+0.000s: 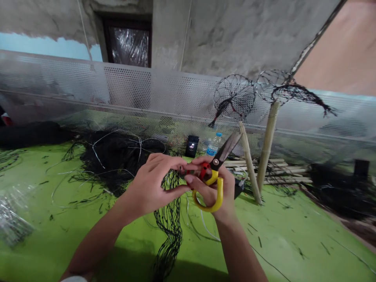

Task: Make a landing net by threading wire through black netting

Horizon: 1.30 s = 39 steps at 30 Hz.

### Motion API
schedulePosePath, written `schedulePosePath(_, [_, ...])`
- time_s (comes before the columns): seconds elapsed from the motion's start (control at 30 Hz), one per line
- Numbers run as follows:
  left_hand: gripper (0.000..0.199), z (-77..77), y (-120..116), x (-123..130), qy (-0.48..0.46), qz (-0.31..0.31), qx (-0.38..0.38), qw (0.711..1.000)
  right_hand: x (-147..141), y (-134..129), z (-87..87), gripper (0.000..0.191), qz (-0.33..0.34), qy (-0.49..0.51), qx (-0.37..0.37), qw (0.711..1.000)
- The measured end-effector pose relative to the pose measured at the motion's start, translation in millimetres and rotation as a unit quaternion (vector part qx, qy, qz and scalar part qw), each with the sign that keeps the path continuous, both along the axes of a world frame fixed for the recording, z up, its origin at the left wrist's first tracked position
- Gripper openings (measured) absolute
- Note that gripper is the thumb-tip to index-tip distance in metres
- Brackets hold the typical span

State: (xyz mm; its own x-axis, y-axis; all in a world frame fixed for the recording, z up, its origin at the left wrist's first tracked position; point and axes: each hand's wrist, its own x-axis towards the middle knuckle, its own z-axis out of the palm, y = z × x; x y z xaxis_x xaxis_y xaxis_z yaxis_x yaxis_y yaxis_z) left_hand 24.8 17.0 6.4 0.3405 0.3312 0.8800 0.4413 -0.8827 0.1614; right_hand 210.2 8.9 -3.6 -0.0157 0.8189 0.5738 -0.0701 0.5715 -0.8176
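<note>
Just left of the right hand [209, 193], the left hand [154, 184] arches, thumb [178, 192] bowed towards it; the right's fingers curl inward, apparently meeting the left's tips.

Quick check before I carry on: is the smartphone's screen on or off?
On: the smartphone shows small white marks glowing on its dark face.

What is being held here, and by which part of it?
The right hand holds scissors by their yellow handles. Black netting hangs by its upper end at the left hand; the exact pinch is unclear.
</note>
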Motion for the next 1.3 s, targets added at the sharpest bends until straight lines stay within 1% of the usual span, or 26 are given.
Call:
schedulePosePath(0.17, [0.067,-3.2,1.1,-1.9,0.075,-0.006,0.0,0.997,0.9,0.6,-1.0,0.04,-0.04,-0.017,0.018,0.999])
schedulePosePath(0.3, [0.089,-4.7,0.6,-1.2,0.097,-0.003,-0.025,0.995,0.6,-0.3,-4.7,0.033,-0.113,-0.055,0.052,0.991])
schedulePosePath(0.33, [0.092,-5.1,0.3,-0.9,0.101,0.004,-0.028,0.994,0.2,0.1,-5.6,0.031,-0.128,-0.067,0.057,0.988])
schedulePosePath(0.4, [0.097,-5.8,0.0,-0.1,0.114,0.024,-0.025,0.993,-0.8,1.8,-7.6,0.03,-0.139,-0.078,0.053,0.986])
schedulePosePath(0.47, [0.103,-6.8,0.0,1.0,0.127,0.046,-0.015,0.991,-1.9,4.2,-9.9,0.031,-0.137,-0.07,0.045,0.987])
schedulePosePath(0.53, [0.107,-7.4,-0.2,2.3,0.143,0.062,-0.009,0.988,-3.0,6.2,-12.2,0.028,-0.15,-0.06,0.062,0.985])
schedulePosePath(0.63, [0.098,-6.8,-2.0,3.7,0.173,0.066,-0.02,0.983,-4.4,6.6,-14.2,0.021,-0.189,-0.087,0.123,0.97])
schedulePosePath(0.67, [0.094,-6.3,-2.5,3.5,0.18,0.058,-0.026,0.982,-4.8,6.1,-13.9,0.02,-0.195,-0.094,0.136,0.967])
schedulePosePath(0.73, [0.087,-5.6,-1.4,1.8,0.177,0.03,-0.038,0.983,-5.0,4.9,-11.7,0.021,-0.184,-0.077,0.144,0.969])
schedulePosePath(0.8, [0.088,-6.5,4.6,-1.4,0.127,-0.01,-0.062,0.99,-3.3,4.4,-8.1,0.023,-0.158,-0.036,0.138,0.977])
schedulePosePath(0.9, [0.09,-11.8,23.5,-6.0,-0.002,-0.05,-0.126,0.991,3.5,6.5,-3.8,0.025,-0.138,0.0,0.128,0.982])
schedulePosePath(0.93, [0.085,-14.0,30.7,-6.7,-0.028,-0.058,-0.145,0.987,6.5,7.7,-3.5,0.026,-0.138,0.007,0.123,0.983])
schedulePosePath(1.0, [0.064,-17.4,41.6,-6.2,-0.046,-0.077,-0.165,0.982,11.9,10.1,-4.6,0.029,-0.14,0.027,0.115,0.983])
schedulePosePath(1.07, [0.041,-18.4,44.1,-3.0,-0.068,-0.1,-0.153,0.981,15.5,11.5,-7.0,0.031,-0.133,0.039,0.105,0.985])
schedulePosePath(1.13, [0.027,-16.8,37.5,1.8,-0.114,-0.092,-0.129,0.981,16.8,11.8,-9.3,0.033,-0.121,0.042,0.105,0.986])
schedulePosePath(1.2, [0.022,-13.7,25.9,6.5,-0.148,-0.051,-0.101,0.982,16.7,11.5,-10.5,0.033,-0.113,0.041,0.111,0.987])
schedulePosePath(1.3, [0.013,-9.1,11.4,9.8,-0.153,0.017,-0.08,0.985,15.7,11.4,-10.9,0.032,-0.105,0.042,0.114,0.987])
